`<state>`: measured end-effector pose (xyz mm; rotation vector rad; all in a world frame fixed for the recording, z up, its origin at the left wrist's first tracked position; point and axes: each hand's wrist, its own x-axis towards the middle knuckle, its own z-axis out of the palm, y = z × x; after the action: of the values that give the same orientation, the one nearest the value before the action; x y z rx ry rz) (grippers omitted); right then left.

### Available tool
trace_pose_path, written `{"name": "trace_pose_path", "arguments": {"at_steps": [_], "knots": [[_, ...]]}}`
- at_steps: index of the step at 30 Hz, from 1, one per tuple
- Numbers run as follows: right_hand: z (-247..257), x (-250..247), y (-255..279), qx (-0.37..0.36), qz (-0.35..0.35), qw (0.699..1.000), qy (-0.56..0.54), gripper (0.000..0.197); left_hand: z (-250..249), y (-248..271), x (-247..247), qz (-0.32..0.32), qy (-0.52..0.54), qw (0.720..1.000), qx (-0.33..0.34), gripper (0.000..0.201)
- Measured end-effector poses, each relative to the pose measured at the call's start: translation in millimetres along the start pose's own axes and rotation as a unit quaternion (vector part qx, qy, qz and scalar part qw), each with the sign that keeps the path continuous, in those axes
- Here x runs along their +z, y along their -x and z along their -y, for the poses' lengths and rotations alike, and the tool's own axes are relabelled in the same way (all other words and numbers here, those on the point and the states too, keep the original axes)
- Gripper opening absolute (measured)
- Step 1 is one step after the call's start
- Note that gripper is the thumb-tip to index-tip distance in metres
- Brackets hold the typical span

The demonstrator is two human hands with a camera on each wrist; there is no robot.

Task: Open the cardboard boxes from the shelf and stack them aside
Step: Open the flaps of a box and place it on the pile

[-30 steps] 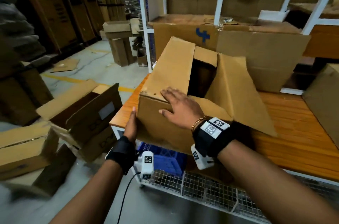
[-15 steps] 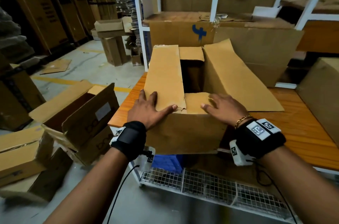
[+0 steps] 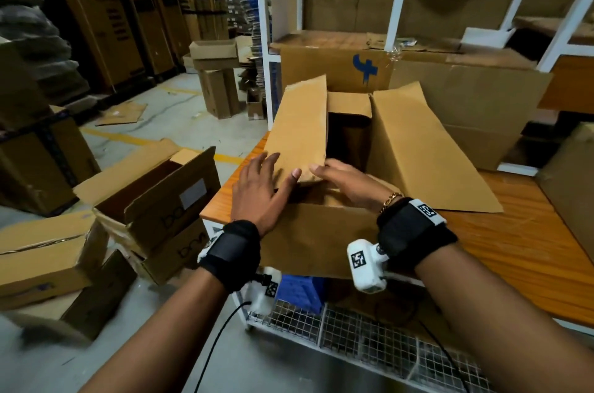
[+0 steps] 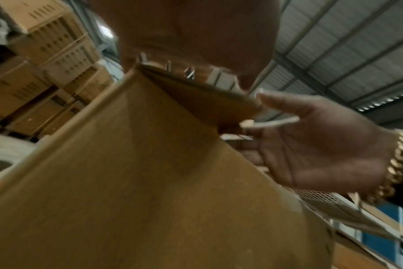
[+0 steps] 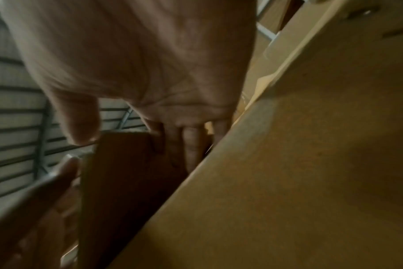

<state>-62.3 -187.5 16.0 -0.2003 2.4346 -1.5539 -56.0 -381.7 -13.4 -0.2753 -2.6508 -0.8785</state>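
Cardboard box (image 3: 321,232) is sitting at the near corner of the wooden table (image 3: 520,264) in the head view, overhanging the edge, while the left hand (image 3: 260,196) is pressing flat, straight-fingered, on the raised left flap (image 3: 299,135) and the right hand (image 3: 350,183) is reaching under that flap, fingers loose, gripping nothing that I can make out. Blur is smearing the left wrist view, where the right hand's extended fingers (image 4: 285,102) are meeting the flap edge, and the right wrist view is showing fingers (image 5: 191,145) slipping behind the flap, so I judge a hard tug could be tearing the worn flap or dragging the box off the table.

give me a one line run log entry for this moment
stage: opening box | box: on wooden shelf, right flap down | left hand: on left flap | right hand: at near flap
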Motion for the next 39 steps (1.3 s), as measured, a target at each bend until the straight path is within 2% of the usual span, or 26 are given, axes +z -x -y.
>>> {"name": "trace_pose_path", "arguments": {"at_steps": [2,4,6,8,10,12,13,15,17,22,25,27,29,31,32,34,36,37,39], "knots": [[9,12,-2,-0.059,0.017,0.996,-0.07,0.075,-12,10,-9,-0.122,0.025,0.987,0.098,0.057],[18,28,-3,-0.105,0.061,0.99,-0.074,0.07,-22,18,-18,-0.196,0.03,0.965,0.174,0.049],[22,40,-4,-0.132,0.08,0.987,-0.045,0.054,-28,21,-28,-0.21,0.022,0.955,0.208,0.055],[20,46,-5,-0.161,0.074,0.979,0.102,0.05,-26,20,-32,-0.187,-0.04,0.953,0.236,0.059],[13,51,-6,-0.164,0.093,0.947,0.261,0.054,-19,18,-32,-0.144,-0.14,0.95,0.238,0.055],[8,47,-6,-0.122,0.101,0.918,0.364,0.065,-9,12,-32,-0.127,-0.236,0.946,0.183,0.045],[9,40,-4,-0.096,0.096,0.913,0.386,0.062,-2,10,-32,-0.128,-0.27,0.944,0.138,0.043],[6,25,0,-0.065,0.088,0.915,0.387,0.059,16,5,-32,-0.124,-0.31,0.942,0.033,0.055],[1,8,5,-0.026,0.092,0.916,0.391,0.061,34,4,-32,-0.119,-0.329,0.936,-0.043,0.069],[-16,-26,-7,0.093,0.088,0.895,0.427,0.071,53,8,-26,-0.128,-0.301,0.937,-0.119,0.089],[-30,-42,-17,0.174,0.08,0.888,0.418,0.086,55,7,-25,-0.144,-0.281,0.936,-0.154,0.103],[-33,-48,-24,0.222,0.065,0.899,0.373,0.097,56,5,-27,-0.155,-0.269,0.935,-0.173,0.11],[-32,-50,-32,0.252,0.055,0.912,0.32,0.097,54,5,-29,-0.155,-0.264,0.933,-0.188,0.109],[-33,-47,-39,0.278,0.084,0.912,0.291,0.089,50,3,-29,-0.132,-0.298,0.934,-0.149,0.088],[-34,-44,-39,0.291,0.107,0.901,0.303,0.089,48,1,-27,-0.098,-0.317,0.937,-0.107,0.073],[-43,-40,-43,0.31,0.141,0.88,0.33,0.101,43,-6,-21,0.012,-0.303,0.953,-0.01,0.052],[-54,-36,-48,0.309,0.168,0.875,0.332,0.114,40,-11,-14,0.11,-0.23,0.967,0.02,0.048],[-58,-35,-50,0.304,0.181,0.875,0.332,0.114,40,-11,-11,0.133,-0.199,0.971,0.014,0.049],[-48,-27,-39,0.29,0.211,0.877,0.321,0.087,43,-9,-3,0.134,-0.165,0.977,0.009,0.052]]}}
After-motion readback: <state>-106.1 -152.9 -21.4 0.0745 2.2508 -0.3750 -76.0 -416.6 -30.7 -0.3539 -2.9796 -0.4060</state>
